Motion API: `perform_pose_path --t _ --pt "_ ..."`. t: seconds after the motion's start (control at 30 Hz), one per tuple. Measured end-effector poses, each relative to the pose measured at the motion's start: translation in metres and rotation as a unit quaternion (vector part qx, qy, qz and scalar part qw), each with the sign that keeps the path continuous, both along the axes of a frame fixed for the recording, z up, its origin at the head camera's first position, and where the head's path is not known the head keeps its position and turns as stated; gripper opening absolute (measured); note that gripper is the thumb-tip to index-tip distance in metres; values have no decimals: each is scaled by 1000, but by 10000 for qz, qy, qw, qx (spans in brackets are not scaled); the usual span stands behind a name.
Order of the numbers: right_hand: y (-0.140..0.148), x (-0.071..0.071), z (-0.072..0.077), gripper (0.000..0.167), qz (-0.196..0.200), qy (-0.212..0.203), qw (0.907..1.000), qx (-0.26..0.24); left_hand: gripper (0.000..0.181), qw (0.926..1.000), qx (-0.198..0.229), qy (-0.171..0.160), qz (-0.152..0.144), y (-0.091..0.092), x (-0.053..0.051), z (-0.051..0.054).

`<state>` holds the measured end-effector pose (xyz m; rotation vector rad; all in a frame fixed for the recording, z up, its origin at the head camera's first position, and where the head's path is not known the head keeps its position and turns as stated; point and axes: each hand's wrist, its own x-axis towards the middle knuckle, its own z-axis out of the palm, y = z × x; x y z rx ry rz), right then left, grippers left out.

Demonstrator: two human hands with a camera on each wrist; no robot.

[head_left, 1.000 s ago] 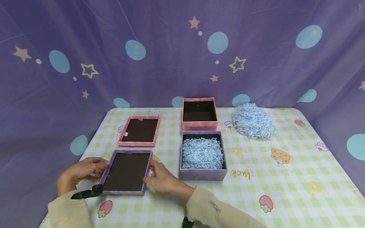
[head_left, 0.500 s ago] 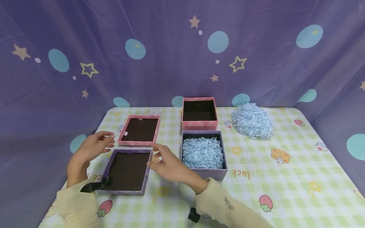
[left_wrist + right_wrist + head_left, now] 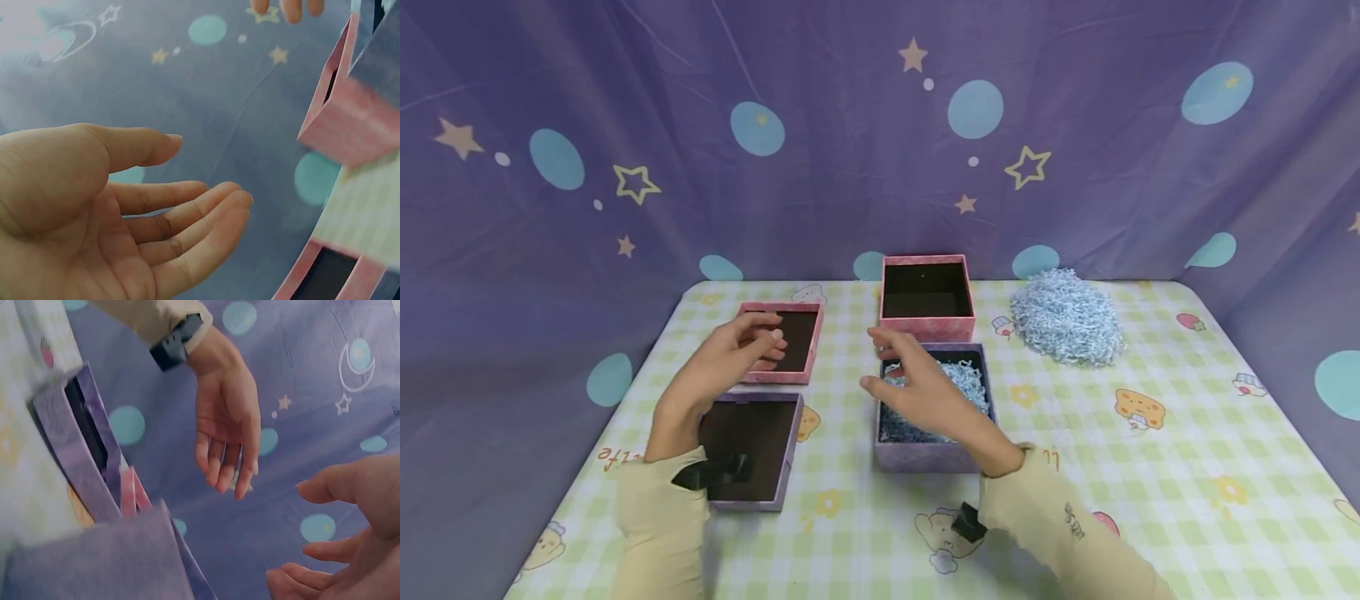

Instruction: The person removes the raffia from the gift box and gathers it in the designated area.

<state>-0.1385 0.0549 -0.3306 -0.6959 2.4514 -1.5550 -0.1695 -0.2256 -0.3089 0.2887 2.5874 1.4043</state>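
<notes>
Both hands are in the air over the table, holding nothing. In the head view the left hand [image 3: 722, 358] hovers over the pink box lid [image 3: 814, 350] and the far edge of the purple box lid [image 3: 752, 450], its fingers loosely bent. The right hand [image 3: 925, 387] is above the purple box [image 3: 932, 457], which holds blue paper shreds [image 3: 972, 383], partly hidden by the hand. Relaxed fingers with a gap to the thumb show on the left hand [image 3: 125, 212] in the left wrist view and on the right hand [image 3: 350, 531] in the right wrist view.
Directly behind the purple box stands a pink box [image 3: 927, 327] with a dark inside. A heap of loose blue paper shreds [image 3: 1066, 317] lies at the back right. A patterned curtain [image 3: 850, 167] rises behind the checked tablecloth [image 3: 1187, 450].
Both hands have let go of the purple lid, which stays on the table. They have risen and moved right, the right hand now over the purple box.
</notes>
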Motion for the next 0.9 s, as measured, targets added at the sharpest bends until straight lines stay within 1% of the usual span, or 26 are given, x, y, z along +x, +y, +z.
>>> perform_pose_path --t 0.13,0.2,0.3,0.4,0.47,0.57,0.67,0.73,0.77,0.9 --pt "19 -4 -1 62 -20 32 9996 267 46 9994 255 -130 -169 20 -2 -5" --pt "29 -7 -2 61 23 -30 9985 540 48 9987 374 -227 -253 31 -2 -7" --pt "41 -10 -4 60 116 -23 9946 1033 50 9972 546 -274 -428 45 -3 -13" --pt "50 -12 -5 62 145 37 9887 1491 52 9954 656 -280 -638 58 -4 -19" --pt "55 -12 -6 64 153 87 9844 1750 53 9937 752 -353 -748 67 -5 -23" --pt "59 -14 -9 68 145 72 9766 2145 57 9916 824 -567 -820 78 -7 -29" --pt "60 -16 -13 73 98 -21 9681 2503 61 9883 920 -856 -860 90 -9 -36" --pt "60 -17 -15 75 54 -112 9635 2674 64 9861 922 -1019 -930 97 -11 -41" --pt "59 -17 -16 76 45 -157 9616 2738 66 9861 857 -1076 -928 100 -11 -43" --pt "55 -19 -19 82 52 -327 9559 2920 68 9887 506 -1176 -782 112 -14 -49"
